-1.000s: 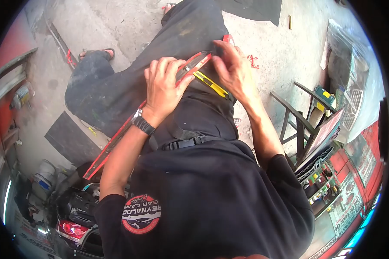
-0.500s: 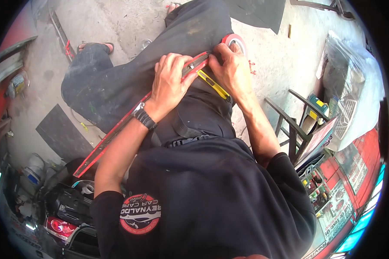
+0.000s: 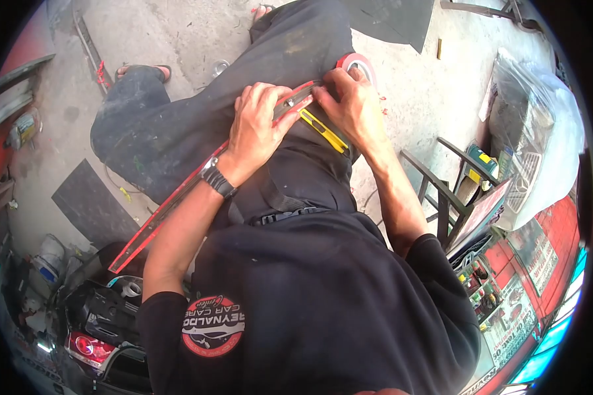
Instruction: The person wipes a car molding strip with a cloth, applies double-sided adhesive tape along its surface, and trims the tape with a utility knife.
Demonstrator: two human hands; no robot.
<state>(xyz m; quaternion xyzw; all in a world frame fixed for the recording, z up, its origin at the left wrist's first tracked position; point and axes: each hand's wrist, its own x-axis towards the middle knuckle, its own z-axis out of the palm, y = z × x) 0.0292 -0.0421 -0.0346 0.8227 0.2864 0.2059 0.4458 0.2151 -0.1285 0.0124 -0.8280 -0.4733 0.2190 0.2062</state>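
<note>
A long narrow trim strip (image 3: 165, 216), dark along its middle with red tape along its edges, lies slantwise across my lap. My left hand (image 3: 258, 128) is closed around it near its upper end, thumb on the near edge. At that upper end, my right hand (image 3: 354, 108) pinches with thumb and forefinger; exactly what lies between the fingertips is partly hidden. Just beyond the right fingers, a roll of red tape (image 3: 367, 64) sits by my knee. A yellow utility knife (image 3: 324, 133) rests on my lap between the two hands.
Dark sheets (image 3: 89, 203) lie on the concrete floor. To the right stand a dark metal frame (image 3: 435, 181) and a plastic-wrapped part (image 3: 534, 131). Car parts with a red tail light (image 3: 91, 347) are at lower left. A clear round object (image 3: 220, 67) sits past my leg.
My right thumb and fingers have shifted slightly left along the strip's upper end. The strip's lower end has dipped a little. My left hand keeps its grip.
</note>
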